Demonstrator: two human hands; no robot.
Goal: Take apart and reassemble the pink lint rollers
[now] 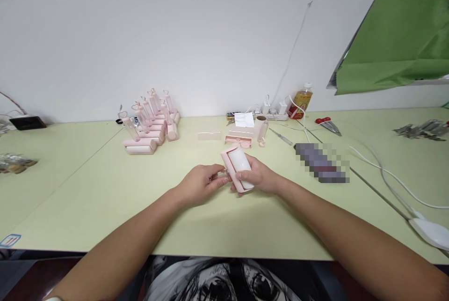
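Note:
A pink lint roller [227, 160] with a white roll [240, 163] is held between my two hands above the table. My right hand [261, 174] wraps round the roller head, thumb on the white roll. At the other side, my left hand [198, 184] grips the clear handle [221, 173] with closed fingers, which partly hide it. Beyond my hands lie a clear cover [209, 136], an open pink piece [238, 141] and a clear pink handle [263, 131]. Several pink lint rollers [140, 146] with upright handles stand grouped at the back left.
A power strip [277, 116], a drink bottle [300, 102], a screwdriver [281, 136] and red-handled snips [328, 126] lie toward the back. Right of my hands are a pixelated dark object [321, 163] and white cables [396, 179]. A black device [28, 123] sits far left.

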